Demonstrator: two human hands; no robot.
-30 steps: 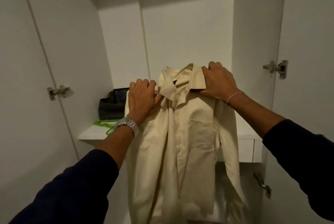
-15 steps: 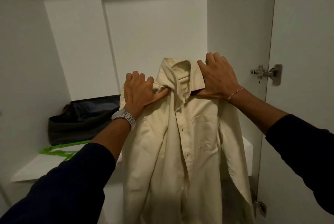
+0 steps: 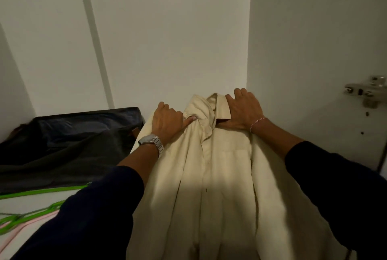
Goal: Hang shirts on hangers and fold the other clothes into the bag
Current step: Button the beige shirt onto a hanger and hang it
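A cream button-up shirt (image 3: 219,176) lies spread on the white closet shelf, collar toward the back wall, its lower part hanging over the front edge. My left hand (image 3: 167,121) grips the shirt's left shoulder, thumb pressed beside the collar. My right hand (image 3: 243,111) grips the right shoulder and collar. A dark bag (image 3: 69,144) sits on the shelf to the left of the shirt. Green hangers (image 3: 31,213) lie in front of the bag, with a pink hanger (image 3: 25,225) under them.
White closet walls enclose the shelf (image 3: 31,201) at the back and right. A metal door hinge (image 3: 366,92) is fixed on the open door at the right. My dark sleeves cover the lower corners of the view.
The shirt has come down from hanging in the air onto the shelf beside the bag. Both hands kept their grip on the shoulders and moved forward and down.
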